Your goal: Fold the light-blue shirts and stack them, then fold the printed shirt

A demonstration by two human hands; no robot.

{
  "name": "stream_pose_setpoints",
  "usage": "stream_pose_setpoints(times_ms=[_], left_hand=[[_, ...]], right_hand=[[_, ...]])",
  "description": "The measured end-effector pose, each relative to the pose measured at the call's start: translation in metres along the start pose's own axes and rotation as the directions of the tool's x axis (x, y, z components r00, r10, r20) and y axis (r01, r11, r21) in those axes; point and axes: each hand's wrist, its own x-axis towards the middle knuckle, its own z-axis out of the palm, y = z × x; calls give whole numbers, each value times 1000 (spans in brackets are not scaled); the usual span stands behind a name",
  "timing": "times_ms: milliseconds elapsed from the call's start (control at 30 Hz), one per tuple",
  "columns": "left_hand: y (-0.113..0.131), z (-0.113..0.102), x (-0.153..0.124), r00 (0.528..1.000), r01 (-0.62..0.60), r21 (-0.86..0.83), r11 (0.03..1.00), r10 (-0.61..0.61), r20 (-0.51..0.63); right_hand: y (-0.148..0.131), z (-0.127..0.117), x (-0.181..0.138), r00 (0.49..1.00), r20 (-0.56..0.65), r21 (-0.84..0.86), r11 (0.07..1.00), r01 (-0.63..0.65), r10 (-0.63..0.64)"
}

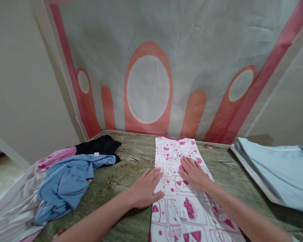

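Observation:
A white garment with pink printed drawings and a pink neckline (pixel 189 205) lies flat on the table in a long, narrow folded shape, its neck toward the far edge. My right hand (pixel 193 173) rests palm down on its upper part, fingers stretched out. At the garment's left edge is my left hand (pixel 147 188), also flat, its fingertips and thumb touching the cloth while the palm is over the tabletop. Neither hand grips anything. The garment's near end runs out of view at the bottom.
A loose heap on the left holds a blue garment (pixel 65 185), a black one (pixel 98 145), a pink one (pixel 58 157) and a whitish one (pixel 12 205). Folded clothes (pixel 280 171) are stacked at the right. Behind the wood-patterned table (pixel 131 151) hangs a printed backdrop (pixel 148 87).

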Motion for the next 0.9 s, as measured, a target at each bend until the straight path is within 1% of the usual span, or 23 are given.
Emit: stream_pose_setpoints(times_ms=[67, 167, 233, 300, 367, 433, 467, 500, 533, 567, 600, 667, 733, 800, 900], left_hand=[[1, -7, -10, 999, 10, -16, 1000, -10, 35], [1, -23, -19, 996, 42, -41, 998, -39, 86], [0, -34, -18, 996, 32, -57, 998, -27, 80], [-1, -42, -9, 999, -8, -70, 998, 10, 36], [1, -45, 9, 998, -57, -79, 995, 56, -8], [7, -42, 35, 994, -112, -83, 990, 110, -27], [12, -39, 49, 989, -144, -80, 986, 142, -30], [18, -36, 63, 983, -180, -70, 981, 178, -36], [24, -32, 78, 975, -221, -53, 974, 218, -52], [30, -27, 91, 964, -259, -37, 965, 256, -72], [35, -23, 103, 956, -283, -19, 959, 281, -88], [43, -13, 121, 950, -290, 16, 957, 290, -112], [46, -5, 130, 952, -271, 43, 961, 275, -131], [46, 3, 133, 952, -254, 62, 965, 260, -159], [44, 10, 130, 948, -235, 79, 969, 246, -200]], right_hand=[[-9, -2, -9, 1000, 9, -1, 1000, -23, 23], [-26, -9, -29, 999, 32, 22, 999, -31, 30], [-32, -20, -39, 998, 70, 58, 998, -5, 0], [-28, -32, -41, 991, 119, 118, 992, 43, -57], [-9, -44, -30, 987, 122, 185, 980, 79, -103], [21, -51, -9, 996, 32, 216, 974, 71, -80], [37, -51, 3, 999, -19, 214, 976, 37, -33], [53, -50, 16, 998, -66, 209, 978, -3, 17], [67, -47, 27, 994, -107, 201, 979, -15, 37], [79, -42, 36, 992, -122, 199, 980, -14, 39], [88, -37, 44, 989, -139, 196, 980, -14, 42], [99, -24, 52, 986, -161, 187, 982, -5, 36], [104, -13, 54, 983, -182, 177, 984, -1, 34], [108, -4, 53, 983, -179, 154, 988, -3, 31], [115, 3, 50, 987, -127, 99, 992, -83, 95]])
